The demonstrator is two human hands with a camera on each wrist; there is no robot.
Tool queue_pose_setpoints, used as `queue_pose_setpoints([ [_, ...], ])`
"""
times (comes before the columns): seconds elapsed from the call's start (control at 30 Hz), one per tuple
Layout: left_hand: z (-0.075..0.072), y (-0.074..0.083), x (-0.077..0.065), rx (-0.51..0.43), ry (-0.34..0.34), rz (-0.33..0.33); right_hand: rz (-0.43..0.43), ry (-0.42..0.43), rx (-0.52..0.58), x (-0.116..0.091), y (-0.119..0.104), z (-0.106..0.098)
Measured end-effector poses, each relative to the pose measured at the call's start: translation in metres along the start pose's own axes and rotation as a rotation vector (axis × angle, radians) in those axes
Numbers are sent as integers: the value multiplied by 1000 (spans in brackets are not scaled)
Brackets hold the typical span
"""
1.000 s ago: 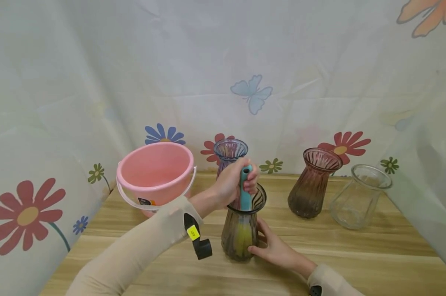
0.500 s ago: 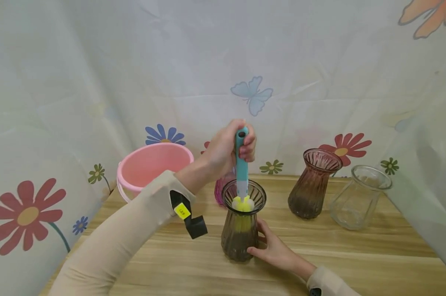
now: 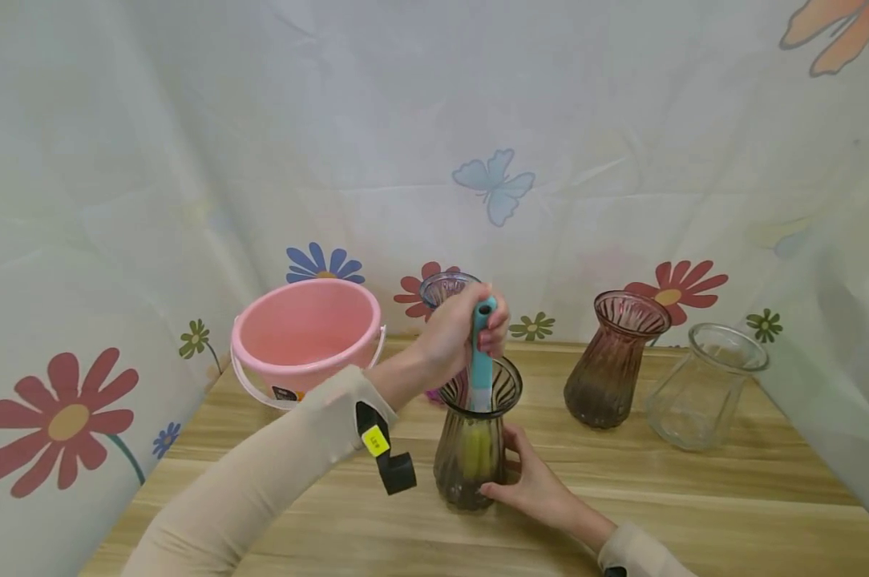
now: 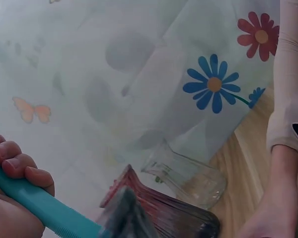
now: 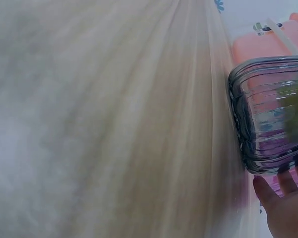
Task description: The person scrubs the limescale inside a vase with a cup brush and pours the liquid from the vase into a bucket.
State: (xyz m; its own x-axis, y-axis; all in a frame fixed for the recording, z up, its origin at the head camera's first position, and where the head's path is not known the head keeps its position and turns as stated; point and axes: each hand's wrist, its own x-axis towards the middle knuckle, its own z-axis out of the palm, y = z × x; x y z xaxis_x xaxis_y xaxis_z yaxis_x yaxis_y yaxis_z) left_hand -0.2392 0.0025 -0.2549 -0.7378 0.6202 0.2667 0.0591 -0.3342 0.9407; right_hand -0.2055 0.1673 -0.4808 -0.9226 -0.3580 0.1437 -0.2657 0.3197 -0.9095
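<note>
A smoky grey ribbed glass vase (image 3: 450,461) stands upright on the wooden table. My left hand (image 3: 445,340) grips the teal handle of a bottle brush (image 3: 482,365) from above, its fingers wrapped around it. Through the glass, the brush's yellow head shows down inside the vase. Low on the vase's right side my right hand (image 3: 539,490) holds it, thumb in front and fingers partly hidden behind. In the left wrist view the teal brush handle (image 4: 49,208) lies in the curled fingers. The right wrist view shows the vase base (image 5: 246,124) above the fingertips.
A pink bucket (image 3: 254,349) with a white handle stands at the left. Behind the left hand is a blue-purple glass vase (image 3: 442,287), mostly hidden. A reddish-brown vase (image 3: 608,369) and a clear vase (image 3: 694,405) stand at the right, before a flowered cloth wall.
The left hand raised the brush until its yellow head showed at the vase mouth, then pushed it back down inside. The right hand and the vase have stayed in place.
</note>
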Motion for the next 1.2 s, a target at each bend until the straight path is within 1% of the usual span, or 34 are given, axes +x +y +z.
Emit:
queue_pose_setpoints([
  [0.13,-4,-24,-4,10,5,-67,-10,10,-25,-1,0,0],
  [0.23,-6,-33,-5,32,-4,-83,-23,-7,-60,-2,-1,0],
  [0.27,-7,-34,-5,37,-9,-80,-34,-21,-70,-2,-1,0],
  [0.37,-8,-36,-5,35,-16,-66,-44,-86,-51,-2,-3,-3],
  [0.47,-9,-36,-5,25,-24,-61,-20,-156,-13,-3,-6,-7],
  [0.5,-9,-36,-5,22,-24,-62,3,-173,-1,-3,-7,-8],
  [0.6,-10,-36,-5,22,-20,-64,54,-196,8,-4,-9,-10],
  [0.7,-9,-35,-6,24,-14,-60,71,-188,30,-4,-10,-9],
  [0.8,-8,-31,-6,22,-12,-52,59,-167,36,-4,-10,-8],
  [0.9,-6,-21,-6,14,-14,-33,46,-137,14,-4,-9,-6],
  [1.0,-4,-7,-4,10,-16,-1,34,-107,-9,-4,-7,-4],
  [1.2,2,29,1,4,-18,54,44,-55,-59,0,-2,-2],
])
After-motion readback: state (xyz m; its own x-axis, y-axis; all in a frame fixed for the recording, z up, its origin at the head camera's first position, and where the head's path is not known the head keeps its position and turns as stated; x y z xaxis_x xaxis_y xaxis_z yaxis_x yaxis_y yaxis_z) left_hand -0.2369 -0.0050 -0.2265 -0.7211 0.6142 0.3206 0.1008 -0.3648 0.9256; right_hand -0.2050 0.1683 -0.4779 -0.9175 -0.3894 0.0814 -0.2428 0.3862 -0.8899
